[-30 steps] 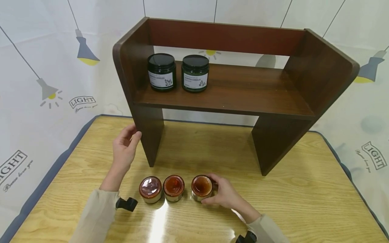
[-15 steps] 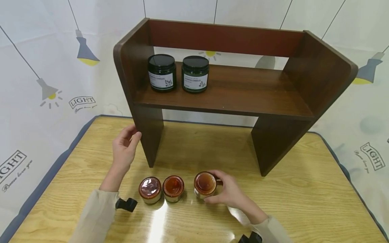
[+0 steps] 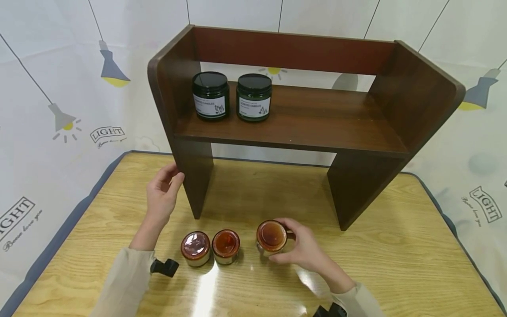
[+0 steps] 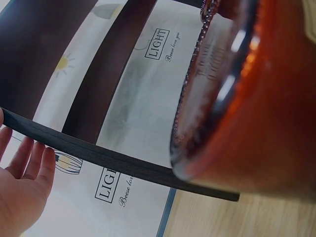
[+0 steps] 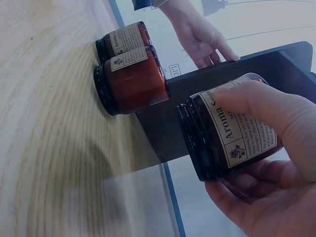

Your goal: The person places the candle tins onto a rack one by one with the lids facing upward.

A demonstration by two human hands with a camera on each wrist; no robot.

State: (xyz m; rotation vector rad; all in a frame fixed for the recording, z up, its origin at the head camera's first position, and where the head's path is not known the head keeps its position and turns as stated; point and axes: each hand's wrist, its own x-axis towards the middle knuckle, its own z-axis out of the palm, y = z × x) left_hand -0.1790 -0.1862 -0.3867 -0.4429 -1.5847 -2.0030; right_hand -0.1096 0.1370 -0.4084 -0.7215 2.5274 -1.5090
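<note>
My right hand (image 3: 303, 248) grips an amber glass candle jar (image 3: 271, 235) by its sides, thumb on the cream label. The jar is upside down, with its dark lid towards the table, and hangs just above the tabletop. Two more upside-down amber candle jars (image 3: 196, 248) (image 3: 226, 245) stand on the table to its left. Relaxed fingers of my left hand (image 3: 162, 193) touch the lower left side panel of a dark brown wooden shelf (image 3: 317, 119). The wrist view shows those fingers (image 4: 45, 170) along the panel edge.
Two dark green candle jars (image 3: 211, 96) (image 3: 254, 97) with black lids stand on the shelf board's left part. The shelf's right side panel (image 3: 364, 189) reaches down to the wooden table (image 3: 396, 264). A printed white cloth (image 3: 59, 176) hangs behind.
My right hand has lifted the amber candle jar off the table and moved it slightly right and away from the other two. The left hand stays at the side panel.
</note>
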